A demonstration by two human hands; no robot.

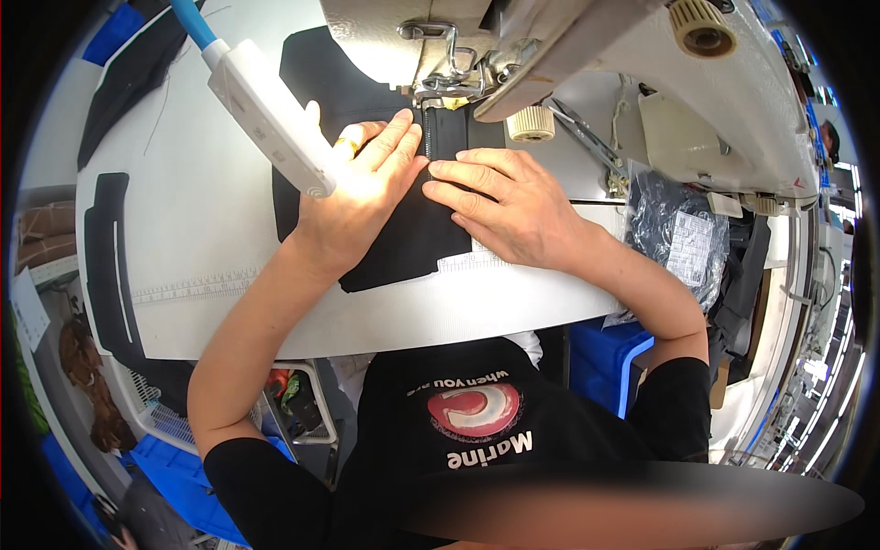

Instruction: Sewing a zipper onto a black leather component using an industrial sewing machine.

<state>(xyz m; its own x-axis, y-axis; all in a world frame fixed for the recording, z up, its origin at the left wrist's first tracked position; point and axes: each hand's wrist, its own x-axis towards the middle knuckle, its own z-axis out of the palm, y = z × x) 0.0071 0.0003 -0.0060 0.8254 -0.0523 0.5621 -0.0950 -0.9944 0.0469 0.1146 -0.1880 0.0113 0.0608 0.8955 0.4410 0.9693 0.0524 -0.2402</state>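
Observation:
A black fabric piece (412, 234) lies flat on the white sewing table, its far part beside the sewing machine's presser foot (447, 92). A zipper (428, 136) runs along the fabric, straight toward the foot. My left hand (359, 188) rests flat on the cloth left of the zipper, fingers stretched forward; a ring shows on one finger. From the right, my right hand (513, 203) lies with fingers extended and slightly spread, fingertips on the fabric beside the zipper. The lamp partly covers the left hand. Neither hand grips anything visible.
A white lamp (270, 119) on a blue arm hangs over my left hand. Scissors (587, 133) lie behind my right hand, near a clear plastic bag (674, 234). Black strips (110, 261) lie at the table's left. Blue bins (600, 367) stand below the front edge.

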